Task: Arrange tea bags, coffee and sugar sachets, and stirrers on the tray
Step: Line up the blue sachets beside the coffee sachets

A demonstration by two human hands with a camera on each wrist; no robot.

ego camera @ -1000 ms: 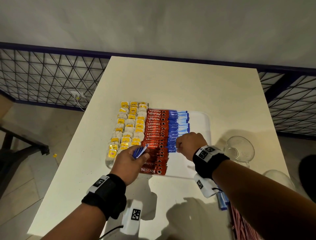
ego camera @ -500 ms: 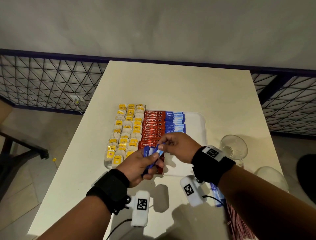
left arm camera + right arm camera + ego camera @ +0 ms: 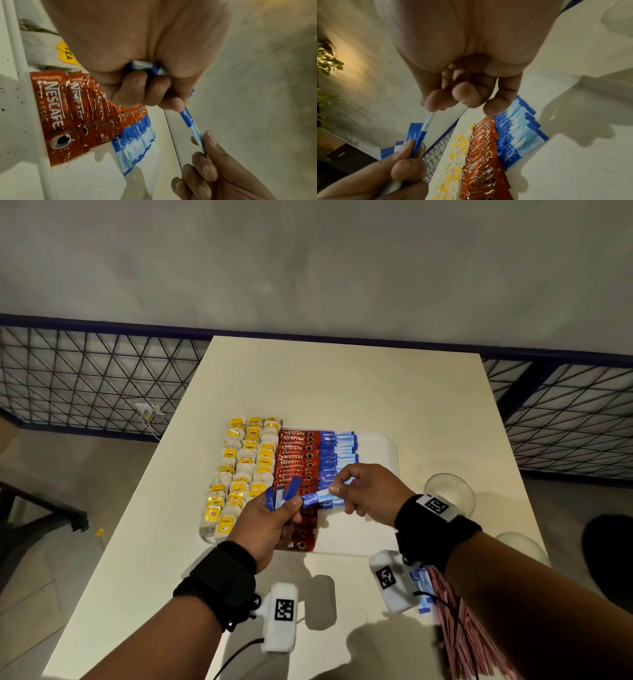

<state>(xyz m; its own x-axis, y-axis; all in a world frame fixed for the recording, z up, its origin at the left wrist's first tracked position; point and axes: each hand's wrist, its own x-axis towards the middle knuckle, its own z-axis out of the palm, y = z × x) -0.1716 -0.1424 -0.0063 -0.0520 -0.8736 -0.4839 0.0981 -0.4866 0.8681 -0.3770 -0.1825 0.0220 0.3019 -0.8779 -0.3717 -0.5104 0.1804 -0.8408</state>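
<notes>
- One tray (image 3: pixel 383 440) on one counter (image 3: pixel 342 385).
- Three columns of tea bags (image 3: pixel 246 470).
- One row of coffee sachets (image 3: pixel 296 453).
- One row of sugar sachets (image 3: pixel 337 450).
- Two glasses (image 3: pixel 450 491).
- Two hands.

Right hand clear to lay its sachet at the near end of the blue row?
Probably yes. The right hand pinches one blue sachet, and bare tray lies just below the blue row; nothing blocks it.

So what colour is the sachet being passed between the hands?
Blue and white sugar sachet, clearest in the left wrist view.
</notes>
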